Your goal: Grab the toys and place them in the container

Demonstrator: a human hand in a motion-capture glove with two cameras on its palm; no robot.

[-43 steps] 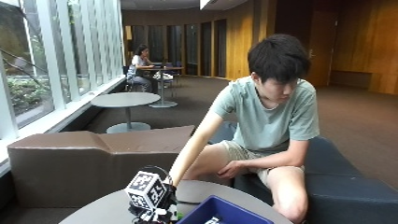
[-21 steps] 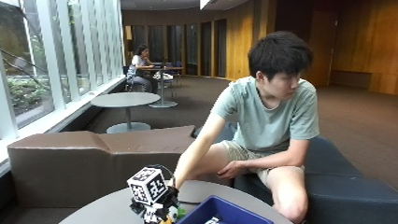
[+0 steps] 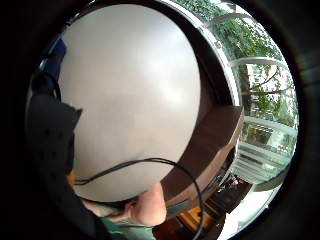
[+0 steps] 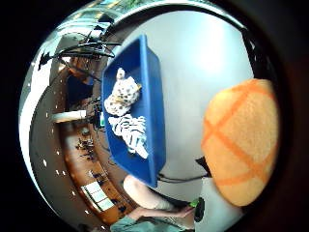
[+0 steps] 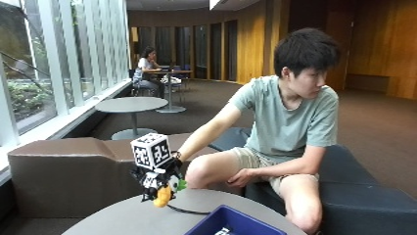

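Note:
In the outside view my gloved right hand (image 5: 156, 177) hangs a little above the round grey table (image 5: 117, 223) and grips a small orange toy (image 5: 163, 195) with green and white parts. In the thumb side palm view the orange toy (image 4: 241, 145), crossed by lighter stripes, sits close against the palm. The blue container (image 5: 218, 223) stands at the table's near edge, just right of the hand. Inside the container (image 4: 155, 111) lie a spotted white toy (image 4: 123, 94) and a striped white toy (image 4: 131, 133). The bare left hand (image 5: 241, 177) rests on the person's knee.
A brown sofa (image 5: 58, 166) curves behind the table, and its back also shows past the table's rim as the sofa (image 3: 210, 145) in the little finger side view. Bare grey tabletop (image 3: 135, 90) spreads below the palm. Windows line the left wall.
The hand has lifted off the table with the toy in it and moved slightly right, toward the blue container.

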